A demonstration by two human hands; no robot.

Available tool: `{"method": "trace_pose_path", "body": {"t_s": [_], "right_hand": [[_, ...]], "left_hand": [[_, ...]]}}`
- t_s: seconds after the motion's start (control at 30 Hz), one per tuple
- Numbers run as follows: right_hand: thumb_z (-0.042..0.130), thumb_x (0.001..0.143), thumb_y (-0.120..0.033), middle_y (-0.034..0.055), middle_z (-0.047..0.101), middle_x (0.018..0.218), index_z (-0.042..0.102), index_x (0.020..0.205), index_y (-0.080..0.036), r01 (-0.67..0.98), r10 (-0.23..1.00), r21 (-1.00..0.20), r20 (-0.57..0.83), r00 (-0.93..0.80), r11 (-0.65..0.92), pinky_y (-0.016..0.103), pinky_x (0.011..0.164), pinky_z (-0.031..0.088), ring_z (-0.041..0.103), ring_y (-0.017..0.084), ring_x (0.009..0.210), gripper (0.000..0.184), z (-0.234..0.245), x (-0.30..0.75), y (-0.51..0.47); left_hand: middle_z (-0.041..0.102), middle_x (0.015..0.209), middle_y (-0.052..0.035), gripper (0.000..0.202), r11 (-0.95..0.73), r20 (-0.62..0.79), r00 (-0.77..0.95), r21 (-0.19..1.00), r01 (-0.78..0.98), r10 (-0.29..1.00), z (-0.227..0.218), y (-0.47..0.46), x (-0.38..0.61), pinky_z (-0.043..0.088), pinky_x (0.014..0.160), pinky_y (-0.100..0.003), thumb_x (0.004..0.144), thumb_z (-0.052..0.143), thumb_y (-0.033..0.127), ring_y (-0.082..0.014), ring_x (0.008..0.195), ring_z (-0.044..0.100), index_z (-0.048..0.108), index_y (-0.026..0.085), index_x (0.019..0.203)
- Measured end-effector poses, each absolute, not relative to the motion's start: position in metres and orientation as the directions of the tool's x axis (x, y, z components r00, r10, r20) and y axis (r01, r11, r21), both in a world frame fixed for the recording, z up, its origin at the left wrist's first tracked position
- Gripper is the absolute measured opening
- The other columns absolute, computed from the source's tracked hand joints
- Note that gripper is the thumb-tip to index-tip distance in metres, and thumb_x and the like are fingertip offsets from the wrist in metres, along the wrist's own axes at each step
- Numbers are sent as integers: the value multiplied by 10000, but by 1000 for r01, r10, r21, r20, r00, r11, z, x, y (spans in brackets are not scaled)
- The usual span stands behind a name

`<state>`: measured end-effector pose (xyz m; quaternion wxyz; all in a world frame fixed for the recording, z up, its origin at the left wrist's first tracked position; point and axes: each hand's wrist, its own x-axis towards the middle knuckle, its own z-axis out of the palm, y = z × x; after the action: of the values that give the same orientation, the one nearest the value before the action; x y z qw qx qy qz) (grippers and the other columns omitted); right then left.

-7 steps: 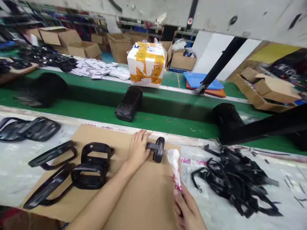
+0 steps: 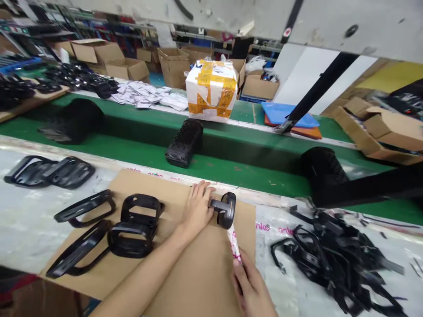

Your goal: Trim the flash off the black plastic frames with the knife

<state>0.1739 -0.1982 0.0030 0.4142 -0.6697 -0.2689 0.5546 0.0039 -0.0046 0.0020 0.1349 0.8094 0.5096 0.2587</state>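
Note:
My left hand (image 2: 197, 208) is closed on the stem of a small black plastic part (image 2: 225, 208) and holds it against the cardboard sheet (image 2: 194, 273). My right hand (image 2: 249, 288) grips a white tube with pink print (image 2: 234, 245). The tube's tip touches the underside of the black part's round end. Both hands are over the right half of the cardboard.
Black plastic frames (image 2: 132, 226) lie on the cardboard's left, with more on the white table (image 2: 49, 171). A tangled pile of black parts (image 2: 337, 259) lies to the right. Beyond runs a green conveyor (image 2: 139, 152) carrying black mesh cylinders (image 2: 185, 141) and a taped white box (image 2: 210, 90).
The tube in my right hand has moved up and left, so its tip now meets the black part. The view has shifted slightly.

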Motion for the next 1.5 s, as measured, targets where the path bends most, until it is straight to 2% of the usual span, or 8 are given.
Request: {"method": "trace_pose_path", "body": {"t_s": [0.1,0.2,0.37,0.6,1.0,1.17,1.33,1.5], "right_hand": [[712,826,-815,124,732,1278,742,1331,-223,-134,804,-830,-557,206,-541,340,997,568,602,329,1320,779,2,175,-190],[727,815,-813,69,731,905,729,1339,-209,-129,794,-817,-577,190,-563,288,720,593,693,259,906,799,-1,175,-184],[727,835,-794,-35,538,636,705,1311,-209,-142,786,-811,-585,198,-568,204,366,277,368,104,449,754,6,173,-176],[761,789,-810,-13,565,690,683,1349,-244,-250,721,-791,-612,325,-559,172,336,209,446,103,450,800,22,171,-183],[711,812,-840,-94,473,602,551,1461,-258,-334,747,-823,-561,356,-459,159,358,158,218,40,378,887,35,146,-184],[789,734,-835,-92,455,543,656,1317,-206,-282,701,-725,-684,200,-628,134,371,78,207,38,399,868,35,147,-182],[676,823,-862,-105,480,596,518,1451,-253,-352,753,-807,-578,315,-473,142,356,175,198,30,374,889,35,143,-183],[685,794,-881,-95,504,572,603,1364,-223,-242,698,-690,-713,64,-682,132,322,107,167,28,367,874,25,155,-177]], "left_hand": [[567,1462,-122,432,-428,275,332,486,762,902,3,-5,4,314,1282,-559,892,587,56,-334,1476,425,595,197,1300],[561,1469,-112,464,-421,268,327,487,765,906,2,-5,5,310,1284,-553,867,612,61,-328,1478,425,587,214,1304],[547,1471,-115,510,-424,259,338,481,767,905,2,-4,5,307,1284,-549,829,645,77,-331,1480,414,574,215,1315],[541,1468,-123,515,-423,253,340,476,771,906,3,-4,6,309,1277,-557,827,645,80,-340,1477,411,569,209,1319],[558,1454,-124,457,-413,253,329,471,779,910,7,-4,7,310,1274,-556,887,613,72,-332,1476,420,585,209,1322],[566,1451,-119,404,-412,252,328,471,780,910,5,-4,7,312,1276,-556,923,576,69,-326,1467,441,592,212,1300],[560,1462,-128,467,-418,255,334,460,783,907,6,-4,7,314,1270,-572,877,609,51,-338,1471,430,582,206,1316],[578,1444,-118,478,-423,278,323,486,765,905,3,-4,6,323,1272,-558,842,616,32,-326,1448,460,590,220,1281]]}}
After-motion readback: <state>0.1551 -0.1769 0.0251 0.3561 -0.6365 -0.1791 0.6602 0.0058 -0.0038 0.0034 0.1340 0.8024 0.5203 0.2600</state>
